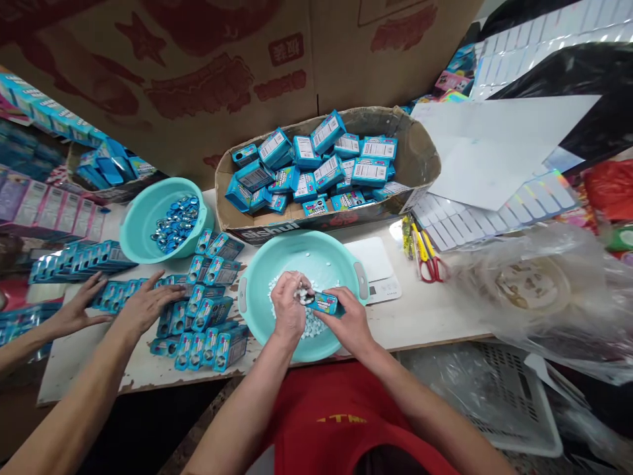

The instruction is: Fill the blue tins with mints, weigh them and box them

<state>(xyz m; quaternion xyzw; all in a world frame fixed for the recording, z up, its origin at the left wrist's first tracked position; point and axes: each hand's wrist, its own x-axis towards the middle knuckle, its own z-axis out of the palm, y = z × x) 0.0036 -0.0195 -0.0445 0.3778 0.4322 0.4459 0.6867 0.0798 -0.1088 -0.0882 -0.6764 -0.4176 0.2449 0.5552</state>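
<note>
My right hand (350, 323) grips a small blue box (324, 303) over a teal basin (267, 277) that holds small white pieces (312, 326). My left hand (288, 309) is closed in a pinch on some of the white pieces at the open end of the box. Both hands hover just above the heap in the basin.
A cardboard tray (420, 155) full of blue boxes stands behind the basin. Rows of blue boxes (208, 323) lie to the left, where another person's two hands (143, 305) rest flat. A second teal basin (143, 211) holds shiny pieces. Scissors (429, 257) and a white scale (378, 267) lie right.
</note>
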